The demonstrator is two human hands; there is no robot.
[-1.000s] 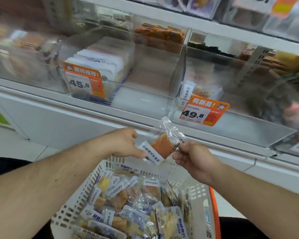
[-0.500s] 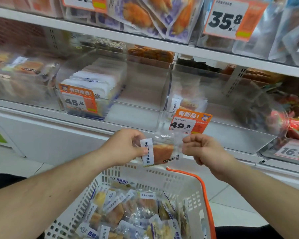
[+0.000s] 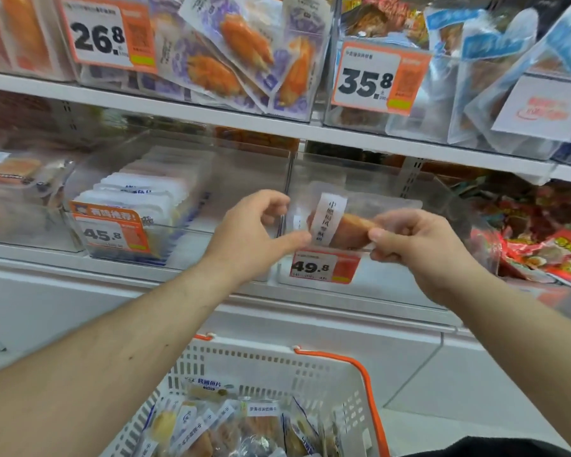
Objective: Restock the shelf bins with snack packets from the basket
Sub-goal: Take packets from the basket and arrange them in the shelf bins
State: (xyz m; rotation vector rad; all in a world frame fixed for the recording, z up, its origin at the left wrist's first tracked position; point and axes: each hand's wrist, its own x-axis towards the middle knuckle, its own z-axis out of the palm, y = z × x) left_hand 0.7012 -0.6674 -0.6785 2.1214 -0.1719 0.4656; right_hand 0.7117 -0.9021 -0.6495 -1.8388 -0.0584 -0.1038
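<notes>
Both hands pinch one snack packet (image 3: 340, 225): left hand (image 3: 254, 235) at its left edge, right hand (image 3: 409, 245) at right, held flat at the 49.8 bin (image 3: 360, 291) front edge, prob. to drop in. Basket (image 3: 277, 367) below w/ more.

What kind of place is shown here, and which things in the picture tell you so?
Most likely a snack shop or supermarket aisle. Clear shelf bins hold wrapped snacks, orange price tags hang on their fronts, and a white shopping basket of packets stands below.
</notes>
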